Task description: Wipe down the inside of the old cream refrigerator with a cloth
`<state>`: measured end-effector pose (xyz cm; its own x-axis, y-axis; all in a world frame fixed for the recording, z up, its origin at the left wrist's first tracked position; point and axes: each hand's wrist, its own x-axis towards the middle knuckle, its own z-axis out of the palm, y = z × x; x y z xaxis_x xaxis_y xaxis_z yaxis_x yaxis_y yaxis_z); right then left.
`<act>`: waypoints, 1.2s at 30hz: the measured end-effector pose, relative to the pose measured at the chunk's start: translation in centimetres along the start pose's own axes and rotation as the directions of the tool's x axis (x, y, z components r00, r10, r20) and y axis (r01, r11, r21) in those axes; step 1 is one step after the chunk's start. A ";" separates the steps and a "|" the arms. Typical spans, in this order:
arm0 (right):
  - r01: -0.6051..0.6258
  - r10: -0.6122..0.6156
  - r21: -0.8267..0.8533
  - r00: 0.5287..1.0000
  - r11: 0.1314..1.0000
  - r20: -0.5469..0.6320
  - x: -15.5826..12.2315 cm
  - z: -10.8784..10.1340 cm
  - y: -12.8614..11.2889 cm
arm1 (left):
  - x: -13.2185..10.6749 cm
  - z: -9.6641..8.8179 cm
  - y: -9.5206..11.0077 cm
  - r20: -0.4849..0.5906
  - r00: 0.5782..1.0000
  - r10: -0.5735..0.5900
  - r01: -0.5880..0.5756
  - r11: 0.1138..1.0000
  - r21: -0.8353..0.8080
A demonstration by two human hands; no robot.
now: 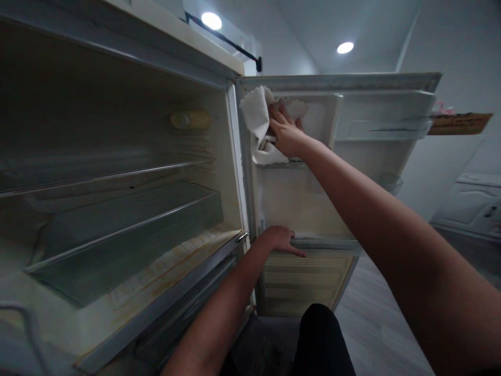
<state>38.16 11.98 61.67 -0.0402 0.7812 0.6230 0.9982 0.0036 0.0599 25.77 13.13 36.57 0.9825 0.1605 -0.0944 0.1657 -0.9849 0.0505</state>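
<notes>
A white cloth [256,117] is bunched against the upper inside of an open fridge door [289,201], near the hinge side. My right hand [288,131] holds it there, fingers spread over the fabric and pressing it on the door. Some folds hang below my palm. Lower down, my left hand [279,240] rests by the bottom edge of this door, holding nothing, with the thumb and fingers apart. Part of its fingers is hard to make out.
At left stands the open fridge compartment [230,167] with a glass shelf [136,224] and brownish stains. A lower door [305,282] hangs open beneath. A clear door bin [383,130] runs along the upper door. A cardboard box [457,124] shows behind.
</notes>
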 end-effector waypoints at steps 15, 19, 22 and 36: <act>-0.286 0.252 -0.140 0.943 0.948 -0.218 -1.3 0.0 -1.0 | -0.2 0.5 -0.5 -0.012 1.000 -0.014 0.014 1.000 -0.019; -0.228 0.182 -0.104 0.926 0.968 -0.332 -0.7 1.4 0.9 | -0.1 0.6 -0.6 -0.011 1.000 -0.010 0.010 1.000 -0.021; -0.104 0.085 -0.026 0.914 0.994 -0.397 -0.8 1.6 1.1 | -0.1 0.5 -0.5 -0.011 1.000 -0.006 0.006 1.000 -0.018; -0.179 0.154 -0.118 0.969 0.977 -0.195 -1.7 -0.6 -1.9 | -0.4 0.5 -0.4 -0.025 0.999 -0.026 0.026 1.000 -0.008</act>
<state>36.34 10.24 60.93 0.1060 0.6359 0.7645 0.9770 -0.2098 0.0390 25.30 13.42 36.14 0.9797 0.1874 -0.0707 0.1915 -0.9799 0.0557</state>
